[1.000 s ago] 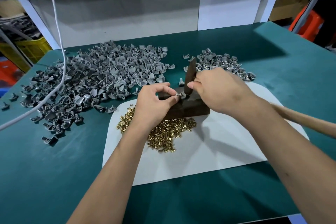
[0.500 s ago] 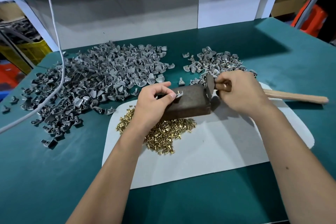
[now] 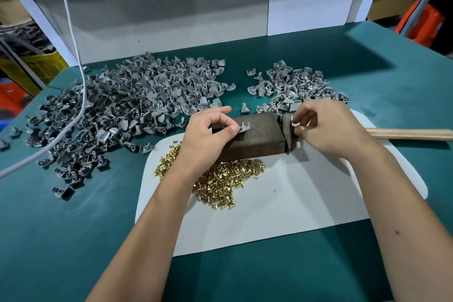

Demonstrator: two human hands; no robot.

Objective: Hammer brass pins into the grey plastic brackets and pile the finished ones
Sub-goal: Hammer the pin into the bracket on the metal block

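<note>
A grey bracket (image 3: 244, 127) with a brass pin (image 3: 241, 125) standing up sits on the brown metal block (image 3: 258, 137), waiting for a hit.

The left hand (image 3: 208, 137) pinches the bracket to keep it in place. The right hand (image 3: 328, 127) has its grip curled round the hammer (image 3: 290, 133) near the head, which lies low beside the block on the white mat (image 3: 294, 203). Next, I think, lift and tap the pin straight down, missing the fingers. A moment ago the hammer stood upright by the bracket; now it is lying down.
</note>
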